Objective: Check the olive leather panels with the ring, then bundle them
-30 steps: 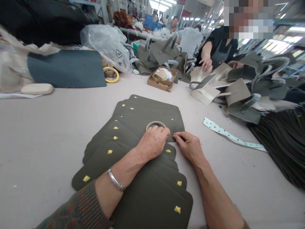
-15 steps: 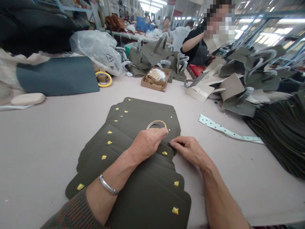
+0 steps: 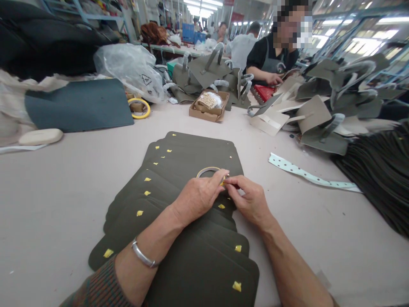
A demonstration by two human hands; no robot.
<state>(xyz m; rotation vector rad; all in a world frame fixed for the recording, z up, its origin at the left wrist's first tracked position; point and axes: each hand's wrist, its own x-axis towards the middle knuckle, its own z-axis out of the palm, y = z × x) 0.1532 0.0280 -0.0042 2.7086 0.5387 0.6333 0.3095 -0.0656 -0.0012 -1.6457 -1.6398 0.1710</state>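
I see the left hand (image 3: 198, 192) mid-frame, its grip closed on the edge of a yellow-rimmed tape roll (image 3: 207, 169), over fanned-out dark panels (image 3: 198, 256) on the table (image 3: 64, 192). The right hand (image 3: 251, 198) brings its fingertips to the roll's right side; I can't tell whether that grip is closed. Yellow tabs (image 3: 237, 286) dot the panels.

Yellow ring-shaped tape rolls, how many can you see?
2: one yellow ring-shaped tape roll in the left hand, and a second tape roll farther back, beside the blue-grey flat sheet. More may be hidden.
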